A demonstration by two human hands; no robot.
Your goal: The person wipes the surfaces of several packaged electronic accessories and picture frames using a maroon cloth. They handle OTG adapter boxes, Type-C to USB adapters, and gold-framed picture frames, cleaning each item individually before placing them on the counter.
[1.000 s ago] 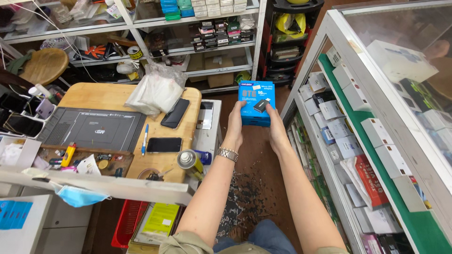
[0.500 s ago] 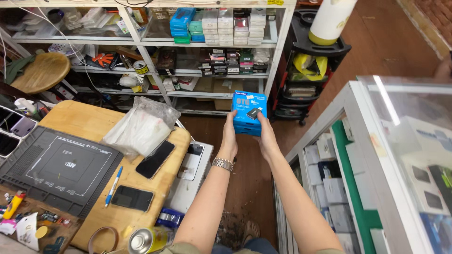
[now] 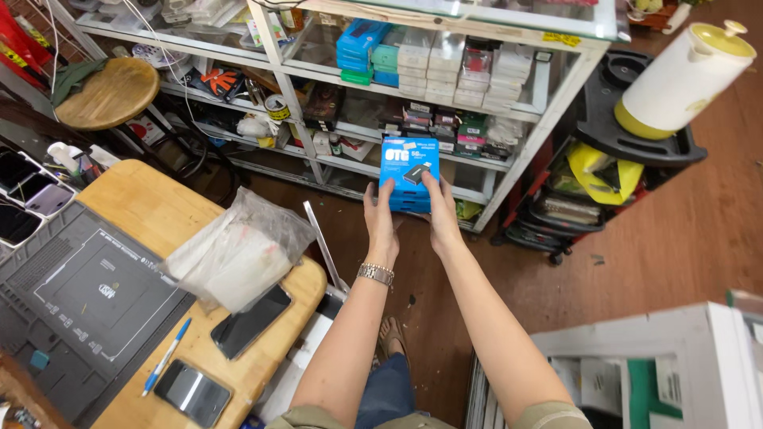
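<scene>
Shop floor, brown and scuffed, seen from above. White metal shelving [image 3: 548, 103] runs across the back, glass shelves packed with small boxed goods in blue, green and white. Black cart [image 3: 636, 143] to its right carries a white and yellow jug [image 3: 675, 79] on top, yellow bag below. White display case [image 3: 675, 365] at lower right.

Wooden desk [image 3: 151, 206] at left with a dark grey work mat [image 3: 87, 294] covering most of it. Round wooden stool [image 3: 107, 91] behind the desk. On the desk, at the mat's edge: crumpled clear plastic bag [image 3: 238, 250], black phone [image 3: 250, 322] partly under the bag, second phone [image 3: 191, 392] nearer the front edge, blue pen [image 3: 165, 357] on the mat.

Blue box [image 3: 408, 173] held up at arm's length in front of the shelving, off the desk. Left hand [image 3: 380, 222] grips its left side and bottom edge, fingers closed on it, metal watch [image 3: 375, 274] on the wrist. Right hand [image 3: 439, 214] grips the right side, thumb lying up the front face.
</scene>
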